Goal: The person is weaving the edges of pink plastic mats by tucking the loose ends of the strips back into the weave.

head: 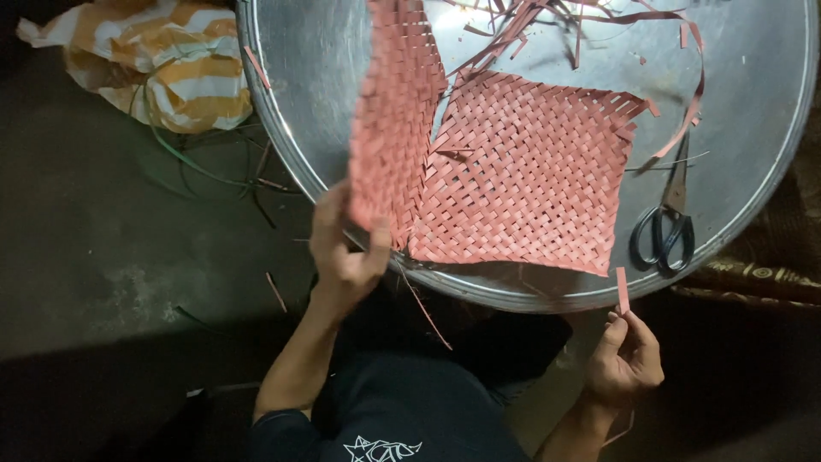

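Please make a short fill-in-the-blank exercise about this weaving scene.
1. The left hand grips the pink woven strip mat at its ____ edge.
2. The right hand pinches one short pink ____.
3. The black-handled scissors lie on the round ____ tray.

Missing words: folded; strip; metal

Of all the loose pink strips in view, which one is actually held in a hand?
The short pink strip pinched upright by the right hand, below the metal tray's rim. The other loose strips lie untouched at the tray's far side.
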